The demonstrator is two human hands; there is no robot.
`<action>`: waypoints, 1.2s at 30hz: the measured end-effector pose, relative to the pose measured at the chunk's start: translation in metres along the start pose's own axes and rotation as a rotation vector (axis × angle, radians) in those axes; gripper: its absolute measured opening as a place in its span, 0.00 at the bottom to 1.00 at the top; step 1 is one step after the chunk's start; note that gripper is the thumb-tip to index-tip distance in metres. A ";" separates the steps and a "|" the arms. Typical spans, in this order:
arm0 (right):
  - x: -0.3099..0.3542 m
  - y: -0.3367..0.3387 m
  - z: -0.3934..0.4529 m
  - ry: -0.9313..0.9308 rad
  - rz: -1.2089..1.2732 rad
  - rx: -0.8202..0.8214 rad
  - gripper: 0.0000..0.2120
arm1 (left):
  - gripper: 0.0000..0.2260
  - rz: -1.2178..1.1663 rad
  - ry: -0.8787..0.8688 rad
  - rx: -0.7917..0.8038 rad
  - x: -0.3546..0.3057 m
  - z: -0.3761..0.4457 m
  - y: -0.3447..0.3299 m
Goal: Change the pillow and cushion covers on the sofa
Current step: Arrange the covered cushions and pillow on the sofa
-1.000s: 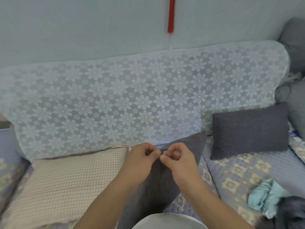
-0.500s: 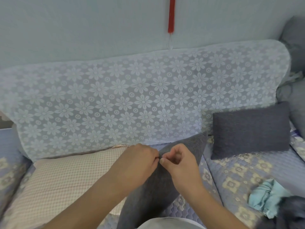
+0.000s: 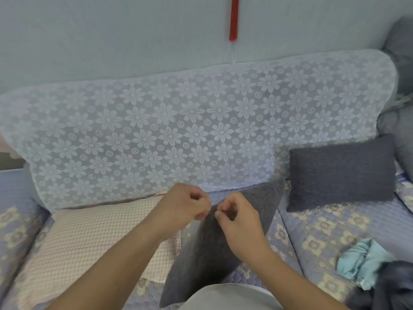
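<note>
Pale blue wall (image 3: 111,41) up top with a red tassel (image 3: 233,19) hanging down it, and below that the sofa back, draped in a white floral lace throw (image 3: 178,130). Down on the quilted patterned seat (image 3: 312,238) we've got action in the middle: a dark grey cushion (image 3: 201,253) stands on edge, tilted, its far corner reaching up toward the lace. Both hands are on its upper edge. The left hand (image 3: 183,204) has its fingers curled in, pinching the fabric at the edge; the right hand (image 3: 240,217) is touching distance away, thumb and forefinger nipped tight on the same edge, so that's a narrow, closed grip on both sides, holding the grey cushion. Whether it's a zip or just cloth between those fingertips, I can't tell.

Left of the cushion, a beige checked pillow (image 3: 89,238) lies flat on the seat, partly under the left forearm. Off to the right, a second dark grey cushion (image 3: 342,173) leans upright against the sofa back, well apart from the hands. At the lower right there's a crumpled light blue cloth (image 3: 359,262) beside a heap of dark fabric (image 3: 393,285). More grey cushions (image 3: 402,63) are stacked at the far right edge.
</note>
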State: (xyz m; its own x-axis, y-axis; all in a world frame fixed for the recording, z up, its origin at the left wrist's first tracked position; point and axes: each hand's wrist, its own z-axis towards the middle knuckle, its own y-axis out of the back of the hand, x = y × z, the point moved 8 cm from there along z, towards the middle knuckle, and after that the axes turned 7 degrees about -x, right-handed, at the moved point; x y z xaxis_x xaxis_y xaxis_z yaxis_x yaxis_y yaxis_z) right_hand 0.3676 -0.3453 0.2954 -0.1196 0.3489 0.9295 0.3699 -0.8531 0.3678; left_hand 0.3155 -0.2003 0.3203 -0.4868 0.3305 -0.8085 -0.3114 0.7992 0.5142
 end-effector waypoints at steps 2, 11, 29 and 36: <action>-0.007 0.003 0.002 -0.109 0.154 -0.005 0.08 | 0.06 -0.131 0.024 -0.010 0.000 0.003 0.011; -0.017 -0.008 0.003 -0.264 0.397 0.016 0.13 | 0.04 0.130 -0.150 -0.083 0.006 -0.007 0.004; -0.007 -0.040 0.020 0.431 -0.209 0.372 0.03 | 0.06 0.337 -0.061 0.512 0.002 0.015 0.014; -0.025 -0.036 0.028 0.246 -0.135 0.292 0.03 | 0.03 -0.403 0.072 0.093 0.043 0.021 0.028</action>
State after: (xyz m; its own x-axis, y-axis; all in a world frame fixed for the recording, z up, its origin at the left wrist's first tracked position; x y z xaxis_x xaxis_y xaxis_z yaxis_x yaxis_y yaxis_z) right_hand 0.3828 -0.3126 0.2581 -0.3890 0.3170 0.8650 0.5773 -0.6478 0.4971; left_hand 0.3032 -0.1532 0.2938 -0.3978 -0.0508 -0.9161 -0.4147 0.9006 0.1302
